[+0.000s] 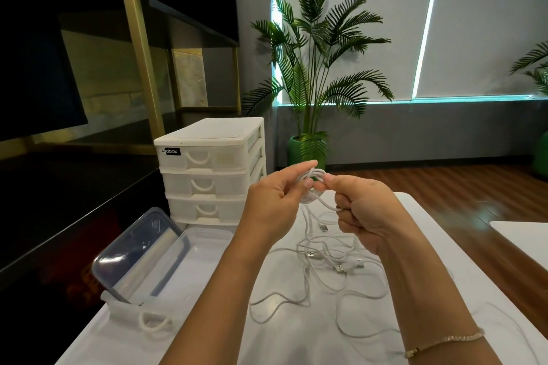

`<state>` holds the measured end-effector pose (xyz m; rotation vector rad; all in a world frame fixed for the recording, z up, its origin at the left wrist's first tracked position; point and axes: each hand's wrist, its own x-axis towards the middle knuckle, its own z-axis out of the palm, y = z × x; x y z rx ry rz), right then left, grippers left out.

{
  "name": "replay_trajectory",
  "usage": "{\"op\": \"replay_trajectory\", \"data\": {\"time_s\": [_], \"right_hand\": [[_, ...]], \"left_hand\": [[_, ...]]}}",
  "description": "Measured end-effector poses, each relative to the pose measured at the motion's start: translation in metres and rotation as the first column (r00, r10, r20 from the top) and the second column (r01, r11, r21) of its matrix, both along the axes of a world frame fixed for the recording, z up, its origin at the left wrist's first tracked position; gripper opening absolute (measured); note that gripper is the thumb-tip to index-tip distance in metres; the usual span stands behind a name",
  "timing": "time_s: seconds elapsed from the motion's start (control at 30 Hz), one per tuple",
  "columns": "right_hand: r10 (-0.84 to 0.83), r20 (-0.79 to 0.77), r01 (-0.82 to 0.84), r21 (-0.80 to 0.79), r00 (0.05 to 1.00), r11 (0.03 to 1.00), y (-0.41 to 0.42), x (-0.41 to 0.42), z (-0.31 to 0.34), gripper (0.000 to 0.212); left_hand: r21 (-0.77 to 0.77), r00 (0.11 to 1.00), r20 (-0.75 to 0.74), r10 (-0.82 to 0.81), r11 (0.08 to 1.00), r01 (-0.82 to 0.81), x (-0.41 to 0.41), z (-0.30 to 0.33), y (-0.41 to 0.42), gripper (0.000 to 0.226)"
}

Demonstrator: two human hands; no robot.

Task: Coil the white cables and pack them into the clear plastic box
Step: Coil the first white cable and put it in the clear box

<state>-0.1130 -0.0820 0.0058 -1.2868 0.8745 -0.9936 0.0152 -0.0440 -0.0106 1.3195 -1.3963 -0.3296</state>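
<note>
A small coil of white cable [313, 175] is held up above the table between both hands. My left hand [274, 204] pinches the coil from the left with thumb and fingers. My right hand [364, 216] grips the cable's loose strand just right of the coil, fingers curled. Several loose white cables [326, 272] with USB plugs lie tangled on the white table [296, 344] below my hands. The clear plastic box [204, 249] stands open at the left of the table, with its blue-rimmed lid [139, 249] leaning against its left side.
A white three-drawer unit [212, 170] stands at the table's back left, behind the box. A drawer pulled out of a unit [139, 315] lies at the front left edge. Dark shelving fills the left. A potted palm [311, 74] stands on the wooden floor beyond.
</note>
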Motion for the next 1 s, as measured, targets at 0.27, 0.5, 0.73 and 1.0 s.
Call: {"op": "replay_trajectory", "data": {"time_s": [0.27, 0.5, 0.73, 1.0], "right_hand": [[-0.014, -0.203, -0.026, -0.194, 0.979, 0.981, 0.002, 0.002, -0.001, 0.017], [0.084, -0.057, -0.091, -0.146, 0.995, 0.985, 0.003, 0.001, -0.003, 0.016], [0.135, -0.037, -0.139, -0.169, 0.990, 0.976, 0.005, 0.005, -0.005, 0.016], [0.170, 0.035, -0.163, -0.150, 0.985, 0.975, 0.001, 0.003, -0.008, 0.019]], "left_hand": [[-0.011, 0.994, 0.096, 0.059, 0.998, -0.058, 0.000, -0.004, 0.001, 0.033], [-0.125, 0.973, 0.137, 0.186, 0.978, -0.169, -0.007, -0.009, -0.003, 0.029], [-0.099, 0.960, 0.053, 0.274, 0.958, -0.268, -0.010, -0.010, -0.004, 0.031], [0.017, 0.944, -0.321, 0.074, 0.997, -0.073, -0.008, -0.005, -0.006, 0.026]]}}
